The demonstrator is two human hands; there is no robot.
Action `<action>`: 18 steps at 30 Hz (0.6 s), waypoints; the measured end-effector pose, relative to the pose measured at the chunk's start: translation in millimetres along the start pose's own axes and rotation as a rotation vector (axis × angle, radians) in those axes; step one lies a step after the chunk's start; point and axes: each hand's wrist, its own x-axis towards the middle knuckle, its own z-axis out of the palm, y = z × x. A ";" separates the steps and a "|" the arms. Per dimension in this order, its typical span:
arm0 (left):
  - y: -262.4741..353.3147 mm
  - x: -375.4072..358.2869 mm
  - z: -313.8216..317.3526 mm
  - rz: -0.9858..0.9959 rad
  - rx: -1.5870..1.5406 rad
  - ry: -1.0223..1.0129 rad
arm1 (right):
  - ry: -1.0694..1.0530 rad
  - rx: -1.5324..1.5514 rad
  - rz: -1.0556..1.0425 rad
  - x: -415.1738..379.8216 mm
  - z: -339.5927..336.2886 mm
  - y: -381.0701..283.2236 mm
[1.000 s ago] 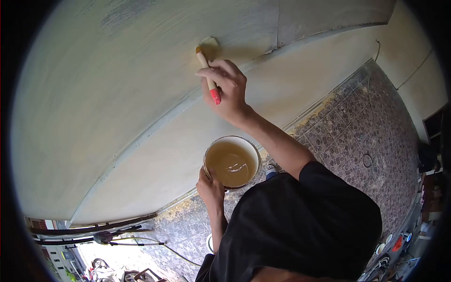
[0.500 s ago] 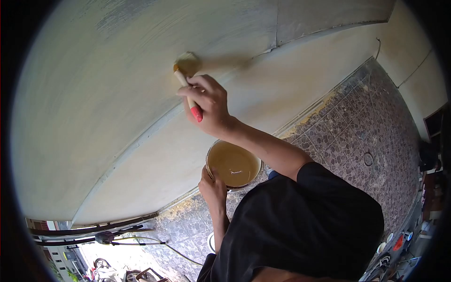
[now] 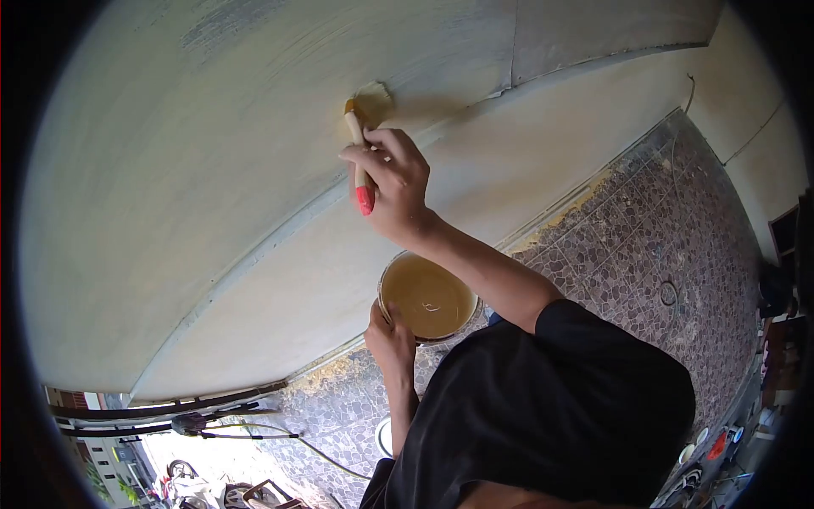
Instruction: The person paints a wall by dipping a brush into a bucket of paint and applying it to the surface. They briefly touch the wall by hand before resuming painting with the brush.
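1. On my head view, the right hand is curled shut around the wooden handle of a paintbrush, thumb and fingers pinching it along its length.
2. The red end of the handle sticks out on the wrist side of that grip. The pale head lies up at the wall, beyond the long ridge; I can't tell how much of it presses there.
3. The left hand is clamped on the left edge of a bucket, a fingertip showing inside the rim. The rest of those fingers are hidden from me, so I can't tell how far they wrap underneath.
4. I see tan liquid in the bucket, which is held up beside the black shirt, its top partly covered by the right forearm.
5. Paintbrush and bucket stand well apart.
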 end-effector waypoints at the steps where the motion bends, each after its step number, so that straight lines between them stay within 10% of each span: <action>1: -1.6 0.8 0.8 -0.050 -0.007 -0.027 | -0.086 0.162 -0.007 0.3 -5.7 -9.8; 9: 1.7 6.9 6.7 -0.009 -0.016 -0.072 | -0.161 0.509 0.145 59.8 -62.1 82.7; 13: -12.2 2.5 4.2 -0.097 -0.062 -0.084 | 0.151 0.319 0.397 87.6 -117.7 119.3; 18: -21.5 -7.9 -0.5 -0.143 -0.069 -0.051 | 0.393 -0.265 0.105 83.8 -118.4 134.5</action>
